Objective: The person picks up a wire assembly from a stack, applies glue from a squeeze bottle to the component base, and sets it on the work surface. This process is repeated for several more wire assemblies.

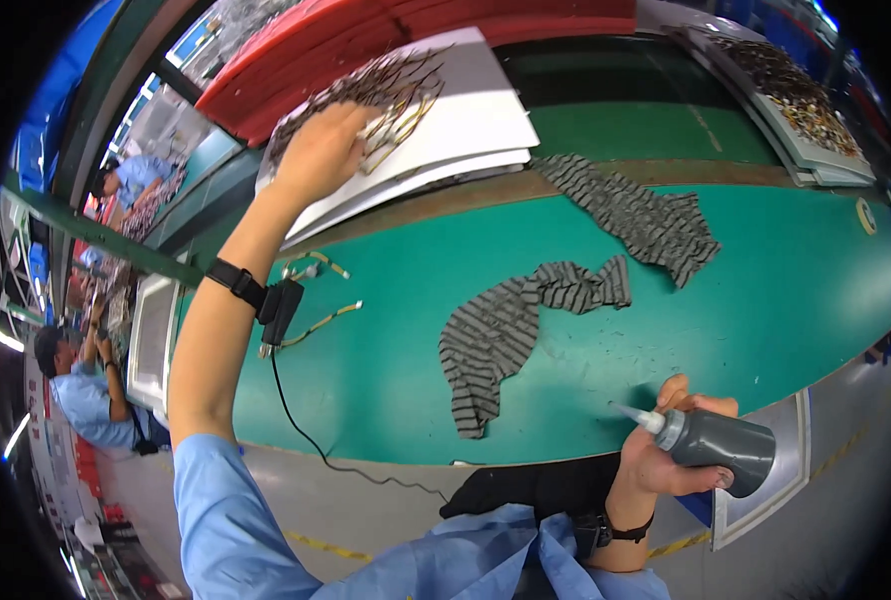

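My left hand (321, 155) reaches over a pile of thin brown and yellow wire leads (401, 95) on a stack of white boards (476, 120). Its fingers are curled at the pile's edge, and their tips are partly hidden, so what they hold does not show. At the lower right, my right hand (671, 465) wraps around a dark grey squeeze bottle (731, 450), its pale pointed nozzle facing left. Two short wire leads (324, 322) lie on the green tabletop (386, 400) below my left forearm.
Two grey striped cloth pieces (491, 340) (656, 215) lie mid-table. A roll of tape (866, 216) sits at the right edge. Farther right, another board (816, 150) carries a heap of wires. A black cord (306, 430) hangs from my left wrist device. Co-workers (91, 390) sit at left.
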`<state>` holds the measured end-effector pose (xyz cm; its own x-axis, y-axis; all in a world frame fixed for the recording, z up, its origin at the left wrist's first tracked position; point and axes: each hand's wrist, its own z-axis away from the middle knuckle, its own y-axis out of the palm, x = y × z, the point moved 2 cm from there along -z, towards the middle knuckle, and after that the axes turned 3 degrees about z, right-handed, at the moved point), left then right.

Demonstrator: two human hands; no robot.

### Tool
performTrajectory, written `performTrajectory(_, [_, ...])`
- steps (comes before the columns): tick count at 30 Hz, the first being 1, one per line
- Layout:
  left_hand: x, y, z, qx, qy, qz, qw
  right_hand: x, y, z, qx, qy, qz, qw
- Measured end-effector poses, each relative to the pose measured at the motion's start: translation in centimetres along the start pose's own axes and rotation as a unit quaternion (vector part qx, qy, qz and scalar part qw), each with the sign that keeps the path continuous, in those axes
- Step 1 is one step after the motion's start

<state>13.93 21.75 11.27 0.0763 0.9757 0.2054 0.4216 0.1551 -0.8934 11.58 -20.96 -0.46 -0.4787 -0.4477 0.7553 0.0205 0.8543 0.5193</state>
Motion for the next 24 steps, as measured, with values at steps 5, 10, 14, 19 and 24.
performTrajectory(5, [-1.9,-4.5,6.6,0.03,-0.044,0.053,0.997,-0.2,-0.4,-0.3,-0.015,0.036,-0.064,0.997])
performTrajectory(10, [-4.2,-7.4,17.6,0.153,-0.172,0.101,0.968,-0.2,-2.2,-0.5,0.018,0.075,-0.135,0.988])
performTrajectory(14, [-6.1,-7.7,23.7,0.198,-0.285,0.09,0.933,-0.2,-1.4,0.1,-0.037,0.097,-0.123,0.987])
performTrajectory(19, [-6.4,-6.6,25.5,0.124,-0.345,0.115,0.923,0.7,-1.7,0.5,-0.033,0.097,-0.112,0.988])
performTrajectory(24, [-6.8,-7.0,25.4,0.106,-0.246,0.049,0.962,1.4,-2.1,0.7,0.009,0.071,-0.131,0.989])
